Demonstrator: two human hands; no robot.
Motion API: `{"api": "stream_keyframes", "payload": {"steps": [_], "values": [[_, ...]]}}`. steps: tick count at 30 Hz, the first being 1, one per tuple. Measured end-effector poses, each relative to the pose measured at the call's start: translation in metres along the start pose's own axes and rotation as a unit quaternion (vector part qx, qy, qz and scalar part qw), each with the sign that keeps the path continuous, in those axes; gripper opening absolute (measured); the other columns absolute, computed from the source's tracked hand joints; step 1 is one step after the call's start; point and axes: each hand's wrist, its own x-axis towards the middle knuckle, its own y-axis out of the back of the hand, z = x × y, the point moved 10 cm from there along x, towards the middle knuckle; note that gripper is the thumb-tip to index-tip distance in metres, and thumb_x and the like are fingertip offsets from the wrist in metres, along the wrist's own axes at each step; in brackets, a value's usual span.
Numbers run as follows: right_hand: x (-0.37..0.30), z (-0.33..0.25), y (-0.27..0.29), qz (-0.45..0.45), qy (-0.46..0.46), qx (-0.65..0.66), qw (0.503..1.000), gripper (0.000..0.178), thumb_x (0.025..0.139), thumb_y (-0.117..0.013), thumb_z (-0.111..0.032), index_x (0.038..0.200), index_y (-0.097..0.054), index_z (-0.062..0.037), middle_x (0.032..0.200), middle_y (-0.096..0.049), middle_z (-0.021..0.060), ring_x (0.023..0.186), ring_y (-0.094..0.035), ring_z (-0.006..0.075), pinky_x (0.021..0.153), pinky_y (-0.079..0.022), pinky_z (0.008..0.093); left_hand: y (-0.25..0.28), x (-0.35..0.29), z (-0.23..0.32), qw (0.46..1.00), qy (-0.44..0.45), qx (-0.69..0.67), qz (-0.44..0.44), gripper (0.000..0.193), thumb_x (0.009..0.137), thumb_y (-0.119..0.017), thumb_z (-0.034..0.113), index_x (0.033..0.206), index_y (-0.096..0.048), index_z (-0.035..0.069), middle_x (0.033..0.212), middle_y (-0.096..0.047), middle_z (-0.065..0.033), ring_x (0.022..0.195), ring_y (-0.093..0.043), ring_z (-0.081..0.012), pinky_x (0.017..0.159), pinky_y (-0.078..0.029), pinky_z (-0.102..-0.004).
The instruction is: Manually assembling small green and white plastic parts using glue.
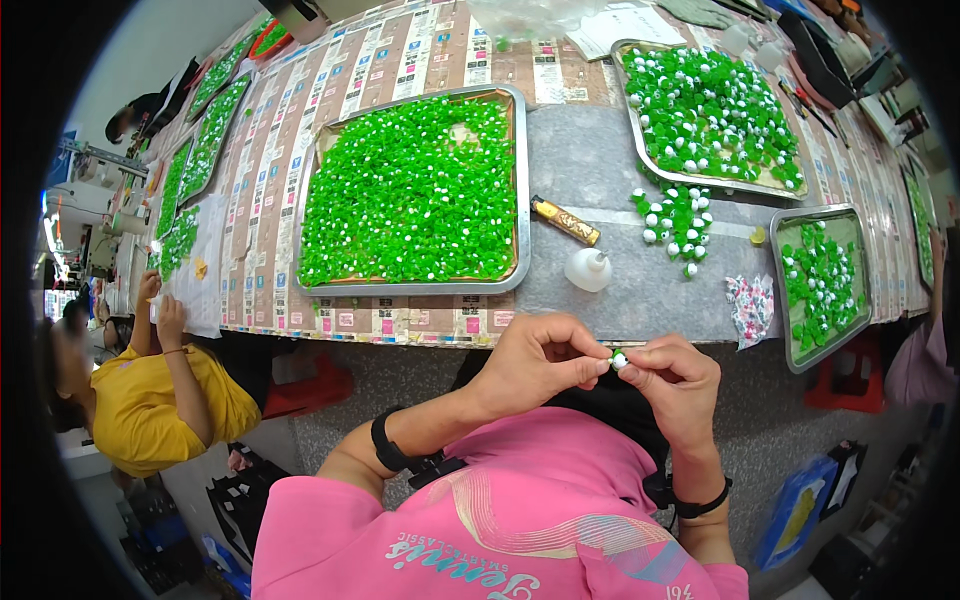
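Just off the table's front edge, my left hand (548, 362) and my right hand (672, 385) meet, both with pinched fingertips. Between them is a small green piece with a white ball bearing a dark spot (619, 360), like an eyeball. Fingers of both hands press on it. Beyond my hands a white squeeze bottle (588, 269) stands on the grey mat (560, 150), and a yellow lighter-shaped item (566, 220) lies next to it. A loose heap of similar green-and-white pieces (675, 222) rests on the mat to the right.
A metal tray (522, 200) heaped with green pieces is at left centre. Another tray (640, 130) of green-and-white pieces is far right; a smaller tray (866, 300) juts past the table edge. A floral cloth (750, 308) lies near it. A person in yellow (165, 405) works at left.
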Motion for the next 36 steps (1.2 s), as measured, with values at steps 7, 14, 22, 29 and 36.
{"api": "stream_keyframes", "payload": {"steps": [7, 14, 22, 29, 36], "values": [[-0.001, -0.008, 0.000, -0.002, 0.016, 0.024, 1.000, 0.017, 0.072, -0.073, 0.007, 0.087, -0.068, 0.0014, 0.090, -0.067, 0.0113, 0.082, -0.065, 0.0157, 0.070, -0.052, 0.0243, -0.004, 0.001, -0.003, 0.997, 0.051, -0.046, -0.025, 0.011, 0.086, -0.065, 0.007, 0.094, -0.062, 0.000, 0.086, -0.063, -0.0040, 0.075, -0.061, -0.0097, 0.068, -0.051, -0.0228], [0.003, -0.007, 0.000, -0.025, 0.010, 0.027, 0.999, 0.016, 0.073, -0.072, 0.006, 0.088, -0.068, 0.0023, 0.091, -0.067, 0.0112, 0.082, -0.064, 0.0155, 0.070, -0.052, 0.0244, -0.008, 0.007, -0.004, 0.996, 0.062, -0.058, -0.039, 0.014, 0.087, -0.064, 0.010, 0.098, -0.062, 0.001, 0.087, -0.063, -0.0037, 0.077, -0.060, -0.0095, 0.069, -0.051, -0.0230], [0.003, -0.007, 0.000, -0.022, 0.026, 0.012, 0.999, 0.016, 0.072, -0.072, 0.007, 0.087, -0.069, 0.0006, 0.087, -0.067, 0.0107, 0.080, -0.064, 0.0154, 0.068, -0.051, 0.0241, -0.010, 0.008, -0.009, 0.995, 0.078, -0.063, -0.031, 0.016, 0.088, -0.063, 0.011, 0.100, -0.061, -0.001, 0.089, -0.064, -0.0071, 0.078, -0.063, -0.0115, 0.071, -0.054, -0.0244], [0.002, -0.004, -0.003, -0.031, 0.023, 0.025, 0.999, 0.015, 0.072, -0.072, 0.007, 0.086, -0.069, 0.0008, 0.086, -0.066, 0.0098, 0.079, -0.064, 0.0149, 0.069, -0.052, 0.0239, -0.011, 0.005, -0.013, 0.989, 0.095, -0.102, -0.045, 0.016, 0.088, -0.063, 0.011, 0.098, -0.061, -0.001, 0.088, -0.065, -0.0075, 0.076, -0.063, -0.0125, 0.071, -0.054, -0.0251], [0.004, 0.002, -0.004, -0.040, -0.015, 0.058, 0.997, 0.015, 0.074, -0.071, 0.006, 0.088, -0.069, 0.0015, 0.089, -0.066, 0.0102, 0.081, -0.064, 0.0147, 0.071, -0.052, 0.0239, -0.012, 0.004, -0.013, 0.988, 0.100, -0.109, -0.043, 0.016, 0.089, -0.062, 0.012, 0.101, -0.059, 0.000, 0.091, -0.063, -0.0067, 0.078, -0.063, -0.0122, 0.072, -0.054, -0.0252]]}}
